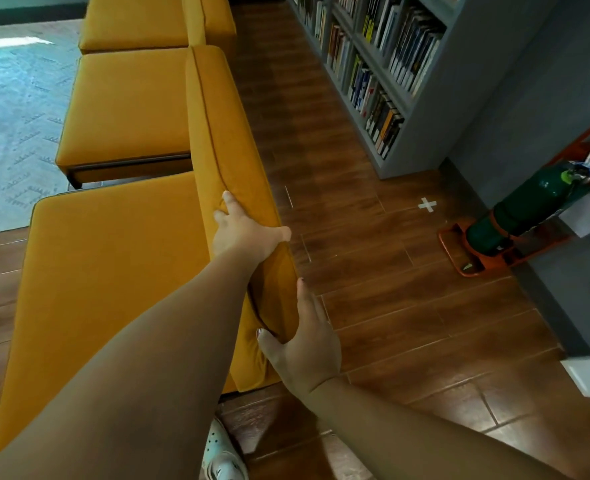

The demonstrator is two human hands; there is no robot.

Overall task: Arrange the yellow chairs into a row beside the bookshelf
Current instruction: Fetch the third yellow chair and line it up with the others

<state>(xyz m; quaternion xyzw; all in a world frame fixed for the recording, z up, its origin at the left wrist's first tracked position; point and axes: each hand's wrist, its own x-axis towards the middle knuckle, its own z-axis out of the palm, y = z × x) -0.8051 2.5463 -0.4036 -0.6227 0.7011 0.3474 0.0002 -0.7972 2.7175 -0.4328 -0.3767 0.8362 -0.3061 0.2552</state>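
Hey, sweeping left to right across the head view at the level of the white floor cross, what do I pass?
Blue rug, nearest yellow chair, left hand gripping it, wooden floor, white cross, green cylinder.

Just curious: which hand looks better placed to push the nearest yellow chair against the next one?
Likely the right hand: it grips the nearest chair by the near end of its backrest, so it can push forward. The left hand holds the top edge farther along.
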